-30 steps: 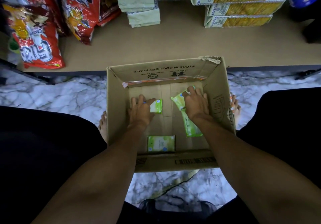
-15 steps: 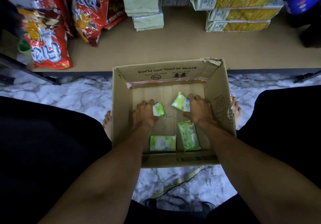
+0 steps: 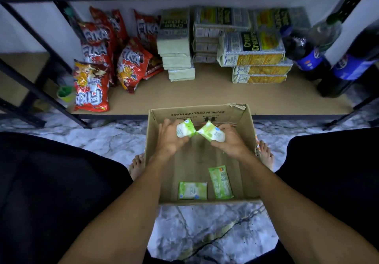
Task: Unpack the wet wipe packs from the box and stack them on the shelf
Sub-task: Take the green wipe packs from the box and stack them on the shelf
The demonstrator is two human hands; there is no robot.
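Shelf (image 3: 205, 91) at rear carries red snack bags (image 3: 91, 91), cracker packs (image 3: 252, 50) and dark bottles (image 3: 303, 58); the open cardboard box (image 3: 247, 140) stands on the marble floor (image 3: 92, 136) just before its edge. Left hand (image 3: 170, 138) and right hand (image 3: 229, 143) are over the box's far half, each with fingers and thumb curled round one green-and-white wet wipe pack: left pack (image 3: 185, 130), right pack (image 3: 211, 133), corners touching. On the box bottom by the near wall lie a squarish pack (image 3: 192, 190) and, just right of it, a longer pack (image 3: 221, 182).

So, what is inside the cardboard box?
In the cardboard box, two green wet wipe packs lie flat: a square pack and a long pack. The left hand holds a third pack, the right hand a fourth pack, both hiding some floor.
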